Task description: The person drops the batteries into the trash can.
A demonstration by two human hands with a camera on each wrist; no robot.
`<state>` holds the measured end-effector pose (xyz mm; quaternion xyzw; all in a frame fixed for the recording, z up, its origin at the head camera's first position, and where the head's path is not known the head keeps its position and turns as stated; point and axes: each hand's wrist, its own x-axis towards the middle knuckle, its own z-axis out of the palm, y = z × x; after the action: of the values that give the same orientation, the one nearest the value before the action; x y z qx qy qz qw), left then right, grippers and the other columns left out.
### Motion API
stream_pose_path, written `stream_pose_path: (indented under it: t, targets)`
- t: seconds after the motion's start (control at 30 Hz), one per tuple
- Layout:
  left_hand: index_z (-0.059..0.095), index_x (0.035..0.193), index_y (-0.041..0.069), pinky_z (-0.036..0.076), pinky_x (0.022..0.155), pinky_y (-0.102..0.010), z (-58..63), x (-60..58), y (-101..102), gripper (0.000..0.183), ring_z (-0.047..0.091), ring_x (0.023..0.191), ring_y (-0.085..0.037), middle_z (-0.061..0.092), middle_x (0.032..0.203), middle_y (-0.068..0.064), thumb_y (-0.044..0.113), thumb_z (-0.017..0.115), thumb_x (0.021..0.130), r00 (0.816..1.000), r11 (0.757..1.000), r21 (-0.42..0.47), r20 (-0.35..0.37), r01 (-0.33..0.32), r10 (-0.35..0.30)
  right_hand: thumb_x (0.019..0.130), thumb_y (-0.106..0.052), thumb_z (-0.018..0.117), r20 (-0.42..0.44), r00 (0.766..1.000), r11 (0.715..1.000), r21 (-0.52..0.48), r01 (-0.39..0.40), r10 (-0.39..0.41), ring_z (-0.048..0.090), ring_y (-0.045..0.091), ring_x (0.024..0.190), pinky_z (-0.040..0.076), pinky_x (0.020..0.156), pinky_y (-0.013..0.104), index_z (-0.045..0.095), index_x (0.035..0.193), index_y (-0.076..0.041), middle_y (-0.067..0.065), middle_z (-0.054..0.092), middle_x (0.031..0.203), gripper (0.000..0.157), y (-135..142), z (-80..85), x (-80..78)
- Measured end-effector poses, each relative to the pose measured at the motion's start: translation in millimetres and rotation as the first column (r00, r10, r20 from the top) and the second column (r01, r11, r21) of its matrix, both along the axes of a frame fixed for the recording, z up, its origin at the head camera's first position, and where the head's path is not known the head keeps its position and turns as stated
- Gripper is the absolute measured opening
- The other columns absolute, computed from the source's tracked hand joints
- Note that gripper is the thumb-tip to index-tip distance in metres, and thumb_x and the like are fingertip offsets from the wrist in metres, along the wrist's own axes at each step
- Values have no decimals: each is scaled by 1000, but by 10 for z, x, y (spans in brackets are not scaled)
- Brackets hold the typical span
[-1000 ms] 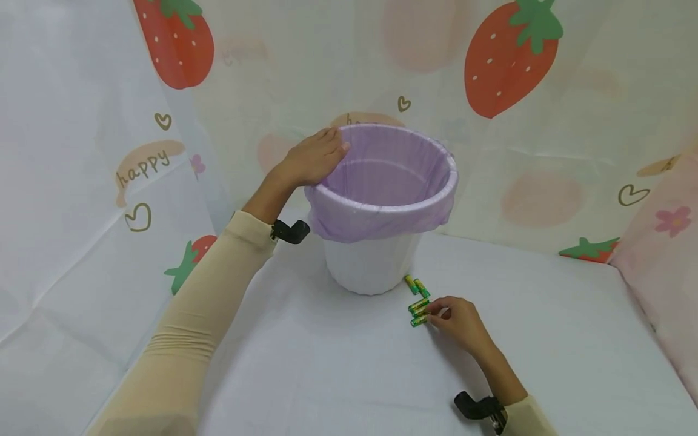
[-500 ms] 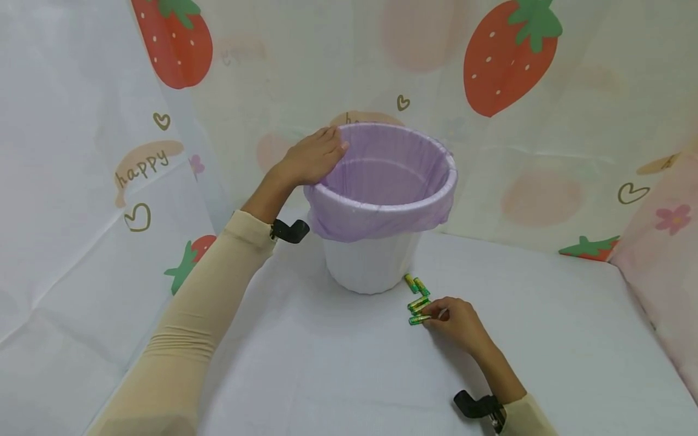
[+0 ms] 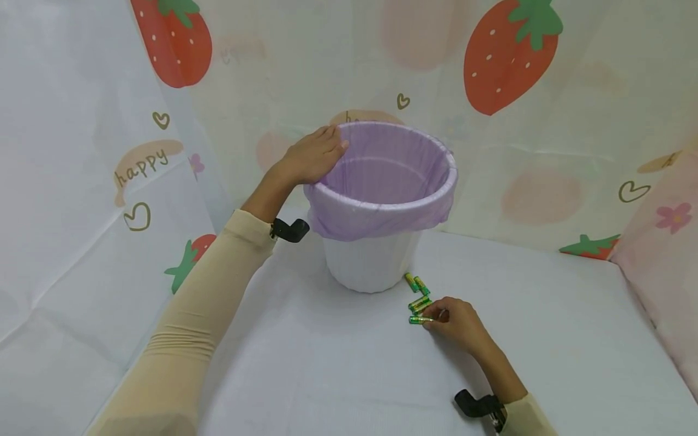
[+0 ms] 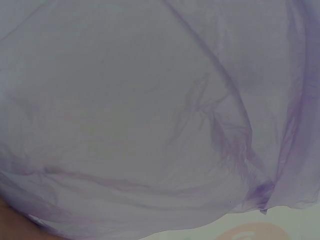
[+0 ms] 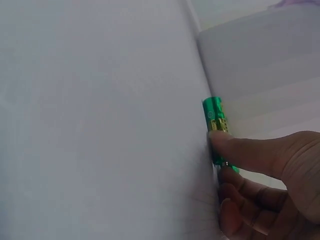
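Note:
A white waste bin [image 3: 365, 266] stands upright, lined with a purple plastic bag [image 3: 376, 223] folded down over its rim. My left hand [image 3: 313, 157] holds the bin's left rim from above. The bag's outer folds [image 4: 150, 115] fill the left wrist view, with a bit of the hand at the lower left corner. Right of the bin's base, my right hand [image 3: 457, 321] pinches a green battery [image 3: 416, 320] low at the tabletop. In the right wrist view my thumb [image 5: 250, 152] presses on this battery [image 5: 212, 111], fingers curled below it.
Two green batteries [image 3: 417, 283] lie by the bin's foot, and others [image 3: 418, 304] lie right beside my right fingertips. White cloth [image 3: 327, 363] covers the table. A strawberry-print sheet [image 3: 589, 121] hangs behind it, with a pink flowered side [image 3: 668, 272] at the right.
The nearest battery has swung from slanted to nearly level under my right fingers and slid slightly toward the hand. My left hand and the bin have stayed in place.

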<state>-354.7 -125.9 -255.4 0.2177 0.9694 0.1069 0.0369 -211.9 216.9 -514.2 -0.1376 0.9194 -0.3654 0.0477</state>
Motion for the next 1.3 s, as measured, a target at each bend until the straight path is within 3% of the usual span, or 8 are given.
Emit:
stream_pose_path:
  t: [0.87, 1.07, 1.3]
  targets:
    - [5, 159, -6, 0, 126, -40, -9, -15, 9, 67, -2, 156, -33, 1, 167, -22, 40, 10, 111, 1000, 1000, 1, -1, 3, -3, 84, -12, 84, 41, 998, 999, -4, -39, 39, 58, 13, 79, 50, 70, 28, 73, 92, -11, -4, 66, 84, 13, 61, -25, -5]
    - [6, 159, -5, 0, 126, -40, -11, -14, 4, 67, -3, 156, -33, 1, 168, -22, 41, 11, 111, 1000, 1000, 9, 1, 2, -2, 88, -13, 81, 69, 996, 995, -77, -57, 62, 61, 14, 77, 52, 64, 26, 75, 90, -10, -3, 69, 82, 7, 109, 31, -12]
    - [5, 159, -5, 0, 126, -39, 8, 4, 1, 67, -4, 156, -32, -1, 168, -20, 41, 11, 111, 1000, 1000, 6, 10, -5, 5, 89, -16, 80, 89, 995, 978, -206, -21, 40, 65, 21, 72, 53, 55, 27, 76, 96, -6, 4, 72, 81, 13, 102, 111, -11]
